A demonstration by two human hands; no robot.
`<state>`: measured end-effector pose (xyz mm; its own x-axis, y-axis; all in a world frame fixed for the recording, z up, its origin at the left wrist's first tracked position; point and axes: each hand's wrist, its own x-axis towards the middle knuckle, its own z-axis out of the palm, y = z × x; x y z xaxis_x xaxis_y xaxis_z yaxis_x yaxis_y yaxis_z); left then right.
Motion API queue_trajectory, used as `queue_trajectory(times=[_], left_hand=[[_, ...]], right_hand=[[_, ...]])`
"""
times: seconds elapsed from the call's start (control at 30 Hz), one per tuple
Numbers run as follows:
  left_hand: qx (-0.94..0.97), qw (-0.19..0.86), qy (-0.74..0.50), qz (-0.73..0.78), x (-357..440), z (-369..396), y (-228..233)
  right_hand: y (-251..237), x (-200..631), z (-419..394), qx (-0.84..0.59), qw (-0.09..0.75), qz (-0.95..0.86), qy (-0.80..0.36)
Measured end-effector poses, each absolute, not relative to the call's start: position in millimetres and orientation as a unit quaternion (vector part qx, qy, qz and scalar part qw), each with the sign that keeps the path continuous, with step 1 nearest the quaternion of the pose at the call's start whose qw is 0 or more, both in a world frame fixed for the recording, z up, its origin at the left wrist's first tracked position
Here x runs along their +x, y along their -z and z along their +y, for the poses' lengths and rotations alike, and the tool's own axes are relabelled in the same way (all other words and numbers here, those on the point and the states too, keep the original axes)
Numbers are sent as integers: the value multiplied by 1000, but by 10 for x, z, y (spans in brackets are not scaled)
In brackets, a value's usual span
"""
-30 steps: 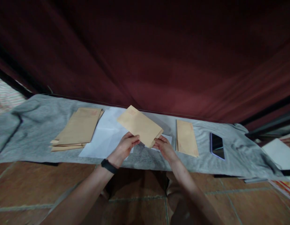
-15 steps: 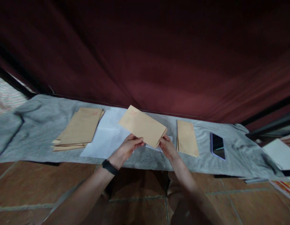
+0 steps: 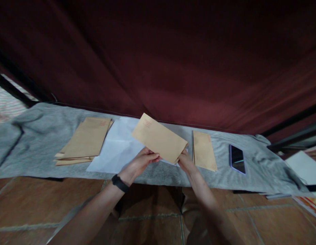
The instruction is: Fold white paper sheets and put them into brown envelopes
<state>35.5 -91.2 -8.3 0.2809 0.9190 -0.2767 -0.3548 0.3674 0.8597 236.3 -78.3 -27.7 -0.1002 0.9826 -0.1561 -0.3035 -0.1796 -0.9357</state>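
Note:
A brown paper envelope (image 3: 159, 137) with small red print in its upper left corner is held tilted above the grey cloth. My left hand (image 3: 144, 161) grips its lower edge, thumb on top and fingers underneath. At the envelope's right end, where the paper edges stand slightly apart, my right hand (image 3: 186, 163) is closed; its fingertips are hidden by the paper. White paper sheets (image 3: 117, 143) lie beneath and to the left. Farther left rests a stack of larger brown envelopes (image 3: 90, 137). Another small brown envelope pile (image 3: 204, 149) lies right of my right hand.
A phone (image 3: 237, 159) in a purple case lies on the grey cloth (image 3: 260, 163) at the right. Behind the narrow covered surface hangs a dark red curtain (image 3: 168, 75). Tiled floor (image 3: 40, 197) shows in front, with a white object (image 3: 304, 166) at the far right.
The envelope has shifted slightly right. My right hand has moved a little right and down at the envelope's end, its fingers now more hidden. My left hand keeps its grip.

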Motion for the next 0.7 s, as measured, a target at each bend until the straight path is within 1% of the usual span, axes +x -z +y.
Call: queue_trajectory(times=[0.13, 0.2, 0.27, 0.33, 0.4, 0.43, 0.5, 0.57, 0.7], left_hand=[[407, 718, -370, 426, 342, -956, 96], [474, 678, -343, 444, 349, -980, 104], [578, 559, -361, 472, 351, -999, 84], [694, 383, -385, 473, 333, -1009, 29], [791, 223, -366, 437, 292, -1002, -36], [826, 166, -342, 417, 267, -990, -61], [868, 89, -285, 396, 218, -956, -74], [887, 60, -234, 394, 176, -915, -37], [899, 74, -187, 390, 115, -862, 67]], right_hand=[[290, 2441, -752, -458, 503, -421, -600], [295, 2504, -726, -464, 507, -430, -585], [287, 2567, -711, -463, 509, -431, -584], [266, 2620, -715, -457, 503, -430, -595], [235, 2659, -736, -448, 486, -432, -614], [218, 2673, -752, -444, 472, -434, -626], [183, 2687, -786, -441, 437, -437, -651], [153, 2687, -815, -441, 403, -439, -671], [129, 2681, -834, -432, 372, -445, -691]])
